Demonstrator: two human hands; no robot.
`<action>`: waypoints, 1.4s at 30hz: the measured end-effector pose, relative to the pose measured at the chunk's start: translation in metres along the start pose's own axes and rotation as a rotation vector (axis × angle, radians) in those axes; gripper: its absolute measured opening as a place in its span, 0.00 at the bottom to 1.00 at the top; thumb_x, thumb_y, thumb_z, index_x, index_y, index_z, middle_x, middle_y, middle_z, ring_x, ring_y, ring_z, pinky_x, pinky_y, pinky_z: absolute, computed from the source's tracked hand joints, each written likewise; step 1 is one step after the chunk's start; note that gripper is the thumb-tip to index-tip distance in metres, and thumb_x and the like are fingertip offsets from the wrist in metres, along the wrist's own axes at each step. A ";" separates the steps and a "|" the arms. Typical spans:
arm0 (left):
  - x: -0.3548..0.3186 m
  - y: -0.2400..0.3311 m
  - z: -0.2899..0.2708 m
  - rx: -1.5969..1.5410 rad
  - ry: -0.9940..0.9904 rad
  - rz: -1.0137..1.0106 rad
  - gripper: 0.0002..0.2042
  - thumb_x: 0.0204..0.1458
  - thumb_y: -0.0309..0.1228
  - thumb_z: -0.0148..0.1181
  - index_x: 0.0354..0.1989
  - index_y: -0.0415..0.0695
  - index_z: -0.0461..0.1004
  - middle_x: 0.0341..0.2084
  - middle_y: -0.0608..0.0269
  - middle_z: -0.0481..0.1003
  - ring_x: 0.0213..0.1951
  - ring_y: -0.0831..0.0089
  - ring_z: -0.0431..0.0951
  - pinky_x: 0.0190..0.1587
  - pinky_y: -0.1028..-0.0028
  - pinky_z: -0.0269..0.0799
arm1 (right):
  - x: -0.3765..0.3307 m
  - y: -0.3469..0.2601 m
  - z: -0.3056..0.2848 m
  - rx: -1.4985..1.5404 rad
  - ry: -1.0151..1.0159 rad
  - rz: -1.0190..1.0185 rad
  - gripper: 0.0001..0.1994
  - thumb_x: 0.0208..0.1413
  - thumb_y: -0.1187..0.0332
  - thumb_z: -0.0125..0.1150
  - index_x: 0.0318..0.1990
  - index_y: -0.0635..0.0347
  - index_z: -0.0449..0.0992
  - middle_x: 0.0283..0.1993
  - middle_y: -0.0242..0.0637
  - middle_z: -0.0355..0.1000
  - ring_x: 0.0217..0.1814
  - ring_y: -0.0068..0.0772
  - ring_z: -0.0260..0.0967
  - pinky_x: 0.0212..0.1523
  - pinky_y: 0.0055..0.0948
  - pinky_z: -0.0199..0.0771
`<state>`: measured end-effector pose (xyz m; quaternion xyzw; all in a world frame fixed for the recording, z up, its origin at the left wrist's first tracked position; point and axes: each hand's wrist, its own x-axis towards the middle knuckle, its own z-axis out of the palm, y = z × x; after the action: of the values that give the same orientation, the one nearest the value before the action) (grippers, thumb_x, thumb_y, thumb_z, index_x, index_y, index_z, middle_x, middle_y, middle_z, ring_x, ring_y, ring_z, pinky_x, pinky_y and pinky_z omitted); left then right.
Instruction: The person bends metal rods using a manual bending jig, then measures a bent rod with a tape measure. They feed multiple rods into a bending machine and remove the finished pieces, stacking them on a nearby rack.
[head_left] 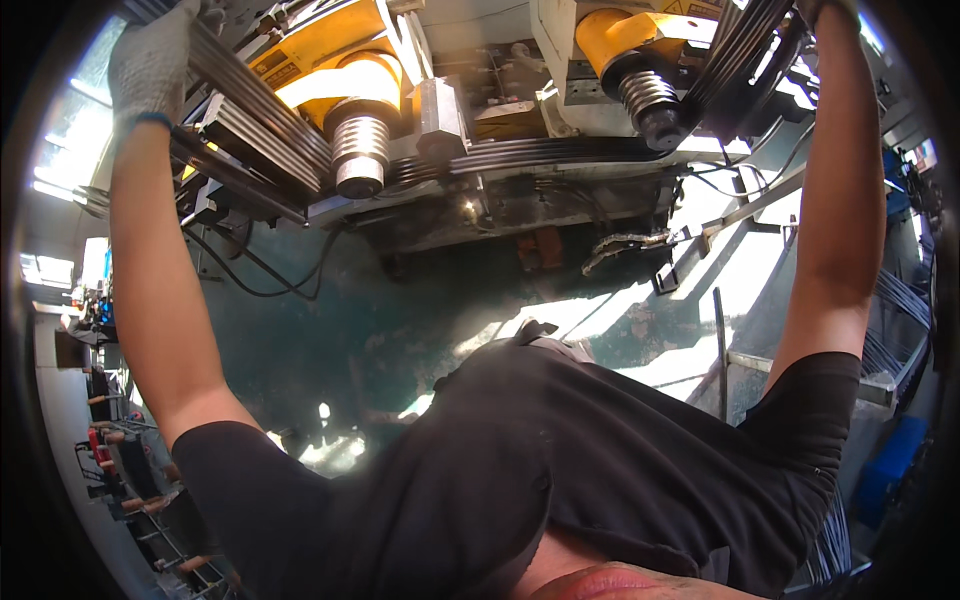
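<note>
Green floor (pixel 330 330) lies under the bending machine (pixel 480 150).

Metal workshop or factory floor. Evidence: heavy yellow-housed bending machine (pixel 330 50) with two grooved steel rollers (pixel 358 150), bundles of long grey steel rods (pixel 250 105) fed through it, stained green concrete floor (pixel 330 330), loose black cables (pixel 265 280).

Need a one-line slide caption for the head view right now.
Gloved left hand and right hand grip bent steel rods wrapped around two grooved rollers of a yellow bending machine.
</note>
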<state>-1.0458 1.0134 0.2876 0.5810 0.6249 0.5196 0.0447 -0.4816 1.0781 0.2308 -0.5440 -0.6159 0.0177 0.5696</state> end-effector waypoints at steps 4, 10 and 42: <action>-0.047 0.016 -0.028 -0.076 -0.096 -0.010 0.16 0.66 0.38 0.64 0.51 0.35 0.84 0.42 0.54 0.86 0.44 0.70 0.88 0.50 0.75 0.82 | -0.038 -0.013 -0.049 -0.097 0.035 0.007 0.12 0.67 0.61 0.60 0.44 0.61 0.80 0.35 0.44 0.81 0.38 0.41 0.81 0.40 0.41 0.82; -0.162 0.007 -0.041 -0.294 -0.128 -0.073 0.17 0.66 0.30 0.64 0.61 0.37 0.75 0.43 0.55 0.83 0.42 0.66 0.85 0.48 0.69 0.83 | -0.163 -0.079 -0.151 -0.281 0.060 0.072 0.12 0.67 0.61 0.59 0.45 0.61 0.80 0.37 0.46 0.81 0.41 0.44 0.83 0.43 0.43 0.83; -0.837 0.316 0.116 -0.637 -0.939 1.172 0.18 0.61 0.27 0.64 0.59 0.37 0.76 0.55 0.48 0.79 0.60 0.49 0.78 0.64 0.56 0.72 | -0.713 -0.111 -0.559 -0.818 -0.706 0.851 0.15 0.67 0.70 0.54 0.55 0.67 0.81 0.52 0.57 0.83 0.53 0.53 0.84 0.54 0.50 0.84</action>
<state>-0.4856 0.3684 -0.0023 0.9302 -0.0420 0.3138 0.1858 -0.3221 0.2070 0.0115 -0.8715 -0.4544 0.1823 0.0272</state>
